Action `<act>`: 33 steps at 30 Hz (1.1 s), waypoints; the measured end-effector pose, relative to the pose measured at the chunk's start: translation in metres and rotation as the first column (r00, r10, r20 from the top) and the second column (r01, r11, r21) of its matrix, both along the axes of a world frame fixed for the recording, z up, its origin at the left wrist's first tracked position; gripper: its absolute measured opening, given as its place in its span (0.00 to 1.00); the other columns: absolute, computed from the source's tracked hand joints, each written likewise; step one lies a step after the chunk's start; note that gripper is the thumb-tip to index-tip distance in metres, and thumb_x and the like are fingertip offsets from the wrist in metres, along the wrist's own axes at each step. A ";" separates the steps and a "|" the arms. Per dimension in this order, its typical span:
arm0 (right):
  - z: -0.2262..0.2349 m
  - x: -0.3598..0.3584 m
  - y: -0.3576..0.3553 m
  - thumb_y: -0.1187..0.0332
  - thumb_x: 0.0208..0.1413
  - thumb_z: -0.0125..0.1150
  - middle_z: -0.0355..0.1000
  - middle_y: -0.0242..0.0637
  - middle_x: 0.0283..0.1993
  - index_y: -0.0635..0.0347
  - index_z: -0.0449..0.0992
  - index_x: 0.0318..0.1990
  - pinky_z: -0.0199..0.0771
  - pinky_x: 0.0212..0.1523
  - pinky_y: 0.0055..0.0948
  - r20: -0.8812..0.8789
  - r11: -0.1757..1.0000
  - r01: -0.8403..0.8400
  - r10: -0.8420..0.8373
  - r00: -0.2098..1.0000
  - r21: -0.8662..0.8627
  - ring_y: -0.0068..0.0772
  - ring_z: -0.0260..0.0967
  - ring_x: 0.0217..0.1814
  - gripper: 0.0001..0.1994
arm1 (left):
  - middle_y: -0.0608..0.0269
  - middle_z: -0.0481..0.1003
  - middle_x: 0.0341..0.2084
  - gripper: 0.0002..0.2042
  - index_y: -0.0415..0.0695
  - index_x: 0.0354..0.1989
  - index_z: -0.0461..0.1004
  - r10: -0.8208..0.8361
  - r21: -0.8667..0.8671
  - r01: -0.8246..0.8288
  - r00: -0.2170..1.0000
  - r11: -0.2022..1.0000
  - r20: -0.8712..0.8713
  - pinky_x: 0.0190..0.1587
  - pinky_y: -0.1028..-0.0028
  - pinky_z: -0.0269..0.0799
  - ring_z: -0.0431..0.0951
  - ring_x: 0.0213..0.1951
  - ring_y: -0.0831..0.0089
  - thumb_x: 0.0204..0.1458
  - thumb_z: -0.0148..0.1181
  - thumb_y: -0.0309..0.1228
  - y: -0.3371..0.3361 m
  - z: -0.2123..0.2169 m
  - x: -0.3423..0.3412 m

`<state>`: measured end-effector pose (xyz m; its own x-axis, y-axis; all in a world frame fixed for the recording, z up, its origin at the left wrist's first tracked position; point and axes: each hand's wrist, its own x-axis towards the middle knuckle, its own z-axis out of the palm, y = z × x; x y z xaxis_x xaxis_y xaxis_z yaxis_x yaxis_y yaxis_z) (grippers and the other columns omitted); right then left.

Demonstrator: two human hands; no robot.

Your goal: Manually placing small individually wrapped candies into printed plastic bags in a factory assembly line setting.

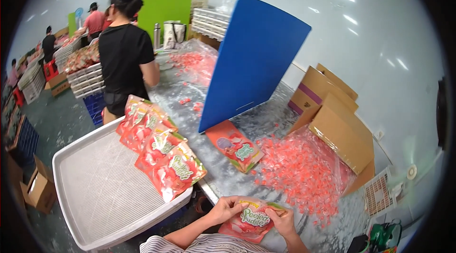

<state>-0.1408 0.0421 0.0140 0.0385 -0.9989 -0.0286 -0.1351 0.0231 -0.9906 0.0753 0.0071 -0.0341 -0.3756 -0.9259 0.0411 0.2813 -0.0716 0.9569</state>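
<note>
Your left hand (223, 211) and right hand (285, 223) pinch the upper corners of a glossy pink plastic pouch (247, 228) at the near edge of the grey worktop (227, 182), near small red-wrapped pieces (304, 172).

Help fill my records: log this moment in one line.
left hand: holds pink pouch | right hand: holds same pouch | ahead right: wrapped pieces on table | leftward: tray bearing pouches

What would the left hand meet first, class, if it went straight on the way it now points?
Beyond the pouch that the left hand holds, the first thing up and to the right looks to be the heap of small pink wrapped pieces, though depth is hard to judge.
</note>
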 end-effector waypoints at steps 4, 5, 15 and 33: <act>0.009 0.022 -0.004 0.75 0.56 0.61 0.78 0.31 0.34 0.70 0.79 0.40 0.73 0.34 0.17 -0.054 0.994 -0.104 0.104 0.993 -0.012 0.15 0.71 0.34 0.07 | 0.77 0.68 0.20 0.15 0.37 0.26 0.72 0.131 -0.054 -0.132 0.991 0.990 -0.020 0.27 0.81 0.63 0.63 0.25 0.88 0.59 0.58 0.36 0.011 0.004 0.027; 0.006 0.023 -0.003 0.75 0.56 0.62 0.77 0.31 0.33 0.70 0.79 0.39 0.72 0.33 0.17 -0.062 0.995 -0.102 0.101 0.993 -0.011 0.14 0.71 0.33 0.07 | 0.77 0.68 0.20 0.15 0.37 0.26 0.72 0.142 -0.050 -0.144 0.989 0.988 -0.028 0.27 0.81 0.63 0.63 0.25 0.88 0.59 0.58 0.36 0.012 0.014 0.032; 0.023 0.060 -0.013 0.74 0.57 0.57 0.76 0.31 0.35 0.70 0.76 0.48 0.72 0.33 0.20 -0.252 0.967 -0.252 0.253 0.934 0.036 0.16 0.70 0.35 0.13 | 0.74 0.68 0.16 0.12 0.40 0.33 0.78 0.243 -0.139 -0.220 0.953 0.966 0.181 0.22 0.80 0.60 0.64 0.22 0.88 0.57 0.59 0.38 0.010 0.030 0.081; -0.091 0.123 -0.156 0.71 0.53 0.62 0.70 0.44 0.48 0.64 0.69 0.50 0.71 0.47 0.33 -0.611 0.860 -0.172 -0.188 0.769 -0.481 0.37 0.70 0.45 0.18 | 0.40 0.46 0.68 0.33 0.39 0.69 0.47 0.658 -0.590 -0.399 0.046 0.702 0.752 0.69 0.50 0.38 0.43 0.68 0.40 0.59 0.51 0.37 0.026 -0.062 0.153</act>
<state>-0.0175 -0.1136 -0.0768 0.1836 -0.8796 0.4390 -0.7180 -0.4250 -0.5512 0.2281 0.0329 -0.0964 0.3145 -0.9082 0.2762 -0.8349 -0.1262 0.5358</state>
